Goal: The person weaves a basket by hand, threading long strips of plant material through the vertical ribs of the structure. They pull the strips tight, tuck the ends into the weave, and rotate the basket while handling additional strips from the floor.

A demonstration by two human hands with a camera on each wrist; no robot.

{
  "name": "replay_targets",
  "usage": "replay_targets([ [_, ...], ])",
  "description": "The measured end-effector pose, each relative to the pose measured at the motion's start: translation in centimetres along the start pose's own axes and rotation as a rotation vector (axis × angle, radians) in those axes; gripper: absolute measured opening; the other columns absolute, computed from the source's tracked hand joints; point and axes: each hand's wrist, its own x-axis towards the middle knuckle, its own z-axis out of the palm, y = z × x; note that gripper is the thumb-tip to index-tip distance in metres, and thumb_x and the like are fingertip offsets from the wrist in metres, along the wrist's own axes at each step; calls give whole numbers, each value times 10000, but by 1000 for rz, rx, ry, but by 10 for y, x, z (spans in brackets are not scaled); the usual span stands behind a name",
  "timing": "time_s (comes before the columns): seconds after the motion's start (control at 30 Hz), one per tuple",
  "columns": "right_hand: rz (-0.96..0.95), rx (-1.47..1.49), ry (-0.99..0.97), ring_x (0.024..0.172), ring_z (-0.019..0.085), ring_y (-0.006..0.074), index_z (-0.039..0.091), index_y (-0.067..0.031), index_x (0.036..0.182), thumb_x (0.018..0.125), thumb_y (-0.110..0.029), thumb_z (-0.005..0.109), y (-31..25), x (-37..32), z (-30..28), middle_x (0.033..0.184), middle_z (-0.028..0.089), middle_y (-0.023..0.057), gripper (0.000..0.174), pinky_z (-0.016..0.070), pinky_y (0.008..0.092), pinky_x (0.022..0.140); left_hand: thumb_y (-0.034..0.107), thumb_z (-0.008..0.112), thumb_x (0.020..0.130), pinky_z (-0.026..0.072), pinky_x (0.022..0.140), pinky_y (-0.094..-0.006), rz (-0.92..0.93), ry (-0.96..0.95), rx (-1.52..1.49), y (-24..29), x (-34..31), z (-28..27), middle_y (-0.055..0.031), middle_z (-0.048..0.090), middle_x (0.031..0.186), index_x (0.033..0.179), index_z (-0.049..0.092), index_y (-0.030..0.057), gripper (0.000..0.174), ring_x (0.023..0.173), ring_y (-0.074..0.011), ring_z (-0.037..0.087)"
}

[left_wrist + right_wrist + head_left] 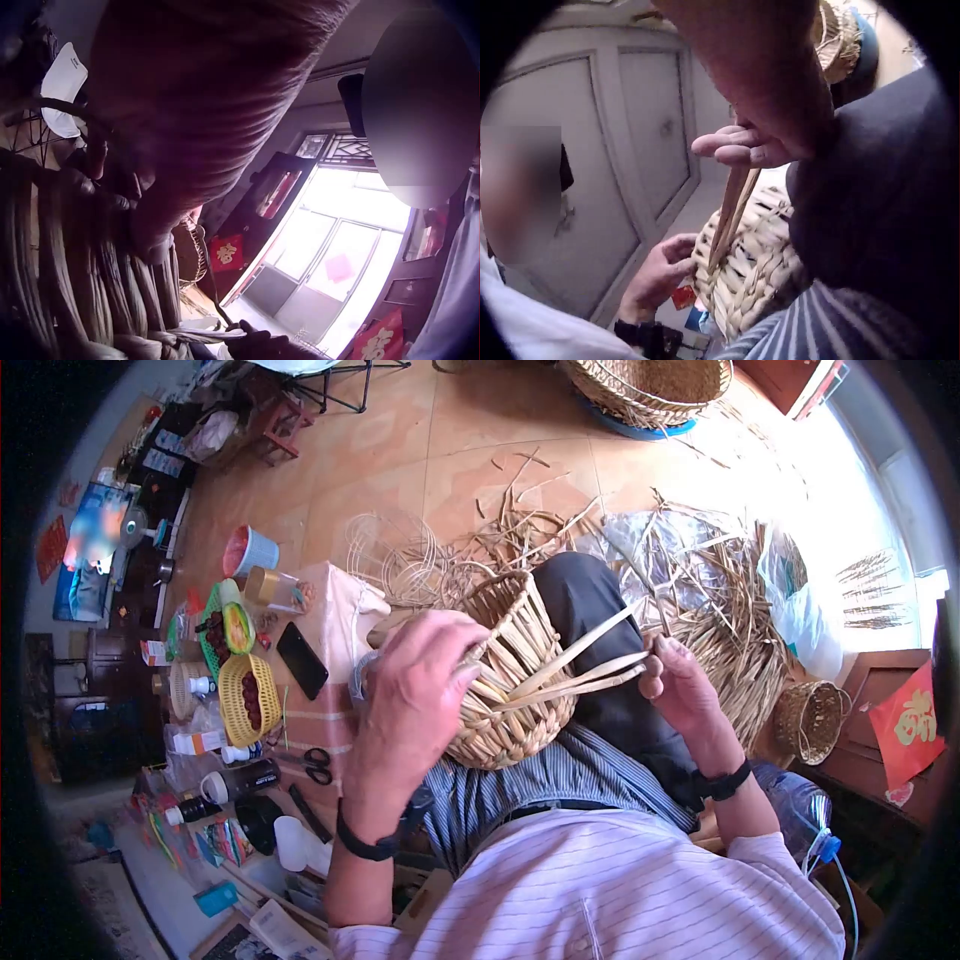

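Observation:
A half-woven straw basket (505, 735) lies tilted in the person's lap, its braided wall towards the body. The left hand (420, 675) grips its side, with the thumb against the upright strands in the left wrist view. Pale flat straw strips (575, 688) stick out of the weave towards the right. At their far ends the right hand (685, 685) pinches straw between thumb and curled fingers. From above, a thin brown strand (640, 575) also runs down to these fingertips. In the right wrist view, two strips (731, 214) rise from the basket to the right hand (742, 146).
Loose straw (735, 660) is heaped on the floor at the right, beside a small basket (812, 722). A large basket (650, 395) stands at the back. On the left, a low table holds a phone (302, 661), scissors (317, 765) and a yellow basket (249, 700) of fruit.

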Motion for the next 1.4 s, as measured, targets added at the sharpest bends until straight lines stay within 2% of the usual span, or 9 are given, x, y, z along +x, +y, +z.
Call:
replay_targets([
  [0.17, -138, -6, 1, 820, 736, 188, 693, -44, 1187, 1141, -266, 636, -3, -11, -30, 876, 720, 56, 234, 599, 319, 781, 37, 764, 882, 552, 915, -478, 265, -102, 175, 19, 10, 44, -134, 676, 1036, 1065, 714, 8, 192, 984, -321, 674],
  [0.4, -343, 243, 97, 1071, 699, 210, 651, -97, 1166, 1169, -350, 583, -32, -20, -77, 1113, 691, 44, 263, 581, 380, 1019, 116, 796, 880, 522, 948, -460, 286, -223, 438, 26, 21, 81, -129, 625, 957, 1012, 653, 54, 205, 984, -318, 643],
  [0.6, -509, 347, 162, 890, 610, 169, 630, -18, 1268, 1195, -303, 523, -66, -13, -127, 1057, 643, 57, 314, 556, 322, 899, 5, 705, 974, 586, 866, -446, -152, -328, -41, 49, 21, 34, -184, 726, 1031, 1147, 616, -9, 195, 937, -344, 748],
  [0.77, -557, -97, 317, 525, 389, 96, 631, -5, 1407, 1215, -339, 475, -82, -8, -121, 762, 571, -23, 416, 397, 265, 583, 168, 596, 1152, 580, 868, -349, -548, -92, -773, 15, -20, 19, -41, 727, 981, 1298, 596, -13, 233, 939, -152, 730],
  [0.87, -578, -403, 514, 522, 403, 87, 639, -13, 1392, 1209, -320, 493, -89, -2, -94, 752, 567, -23, 386, 384, 239, 550, 204, 567, 1173, 552, 964, -327, -613, 81, -1127, 0, -56, 16, -38, 671, 962, 1270, 598, -20, 246, 961, -163, 694],
  [1.17, -645, -50, 274, 674, 519, 90, 632, -46, 1356, 1202, -255, 521, -170, 10, -155, 907, 624, -19, 282, 455, 281, 680, 394, 537, 1179, 535, 1130, -516, -612, 364, -1639, -21, -141, 43, -137, 657, 1086, 1234, 593, 2, 400, 1218, -366, 697],
  [1.27, -826, -384, 425, 681, 526, 82, 692, -41, 1316, 1196, -244, 537, -173, 12, -106, 898, 653, -13, 282, 439, 267, 645, 440, 535, 1175, 614, 1008, -486, -901, 426, -1289, -32, -165, 52, -188, 689, 1178, 1240, 597, -17, 466, 1115, -384, 753],
  [1.3, -855, -544, 487, 706, 554, 81, 747, -19, 1254, 1188, -218, 556, -165, 12, -70, 884, 674, 2, 284, 447, 261, 627, 444, 509, 1186, 663, 813, -404, -1044, 378, -1111, -16, -151, 44, -194, 752, 1063, 1117, 662, -38, 510, 907, -321, 806],
  [1.4, -772, -1008, 219, 753, 611, 93, 762, -5, 1239, 1141, -144, 575, -117, 10, 15, 863, 662, 8, 253, 492, 252, 664, 455, 486, 1190, 644, 674, -342, -1211, -276, -475, -33, -153, 16, -148, 757, 825, 954, 703, -48, 596, 730, -247, 794],
])
